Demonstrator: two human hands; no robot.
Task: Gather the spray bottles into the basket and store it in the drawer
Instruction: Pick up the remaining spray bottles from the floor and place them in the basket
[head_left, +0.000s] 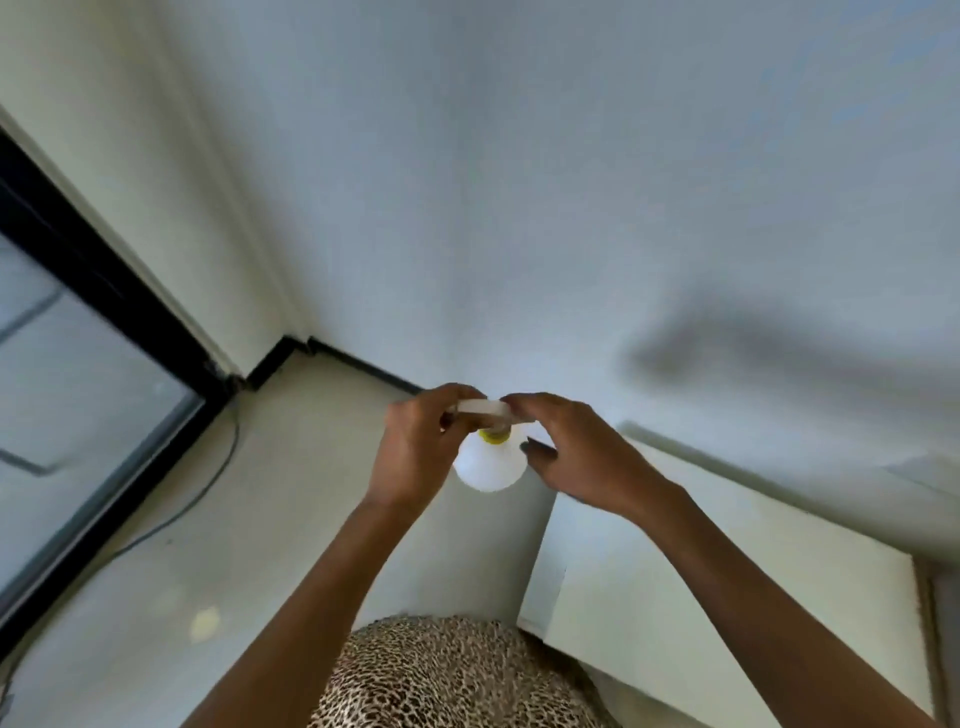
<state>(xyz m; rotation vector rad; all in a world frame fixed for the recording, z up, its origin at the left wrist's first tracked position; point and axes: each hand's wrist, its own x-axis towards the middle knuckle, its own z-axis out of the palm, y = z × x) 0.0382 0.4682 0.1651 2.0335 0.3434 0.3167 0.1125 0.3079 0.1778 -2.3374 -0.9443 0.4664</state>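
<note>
Head view: the spray bottle (488, 467) is held in the air in front of the body, over the floor (156, 519) and just left of the white surface (727, 571). Left hand (415, 447): fingers curled round the left end of the white spray head (483, 408), clamped on it. Right hand (576, 457): fingertips pinch the right end of the head, thumb beneath. Both forearms reach forward and the hands meet at the bottle. Neither basket nor drawer is in view. Recommended procedure: hold the bottle upright, support its body rather than the head alone, avoid pressing the trigger, then lower it into the basket.
</note>
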